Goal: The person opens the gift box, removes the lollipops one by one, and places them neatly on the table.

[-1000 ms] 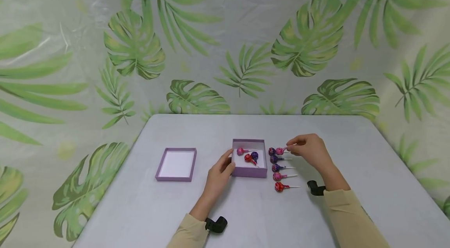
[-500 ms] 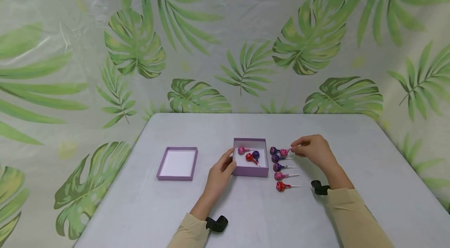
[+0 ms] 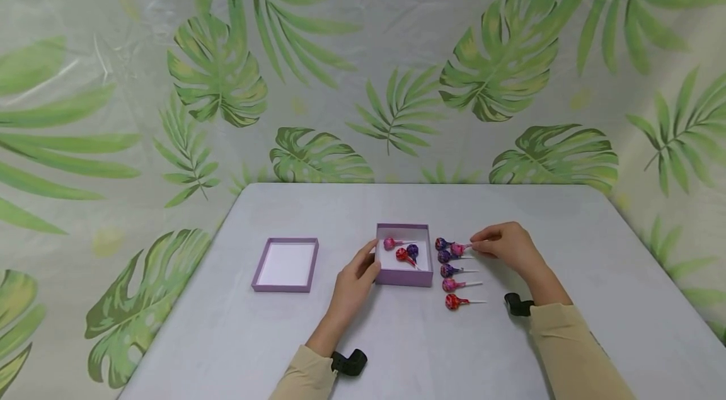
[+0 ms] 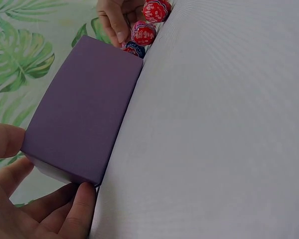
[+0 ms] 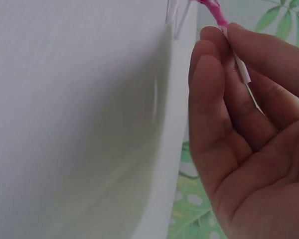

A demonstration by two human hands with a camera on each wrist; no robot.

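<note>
In the head view a small purple box (image 3: 404,278) stands open-topped near the table's middle. Inside it lie a pink lollipop (image 3: 389,243), a red one and a purple one. My left hand (image 3: 353,283) holds the box at its left side; the left wrist view shows fingertips (image 4: 82,209) against its corner. To the right of the box, my right hand (image 3: 507,252) pinches the white stick of another pink lollipop (image 3: 457,249) between thumb and fingers. Its head is at the far end of a column of lollipops, close to a dark one (image 3: 441,244) and a purple one (image 3: 443,256).
Several lollipops lie in a column right of the box, sticks pointing right, with a red lollipop (image 3: 452,302) nearest. A shallow purple lid (image 3: 282,288) with a white inside lies left of the box. Behind the white table (image 3: 397,343) hangs a leaf-patterned sheet (image 3: 363,72).
My right hand has shifted slightly right and toward me with the pink lollipop, whose head moved away from the dark lollipop's head. My left hand stays on the box.
</note>
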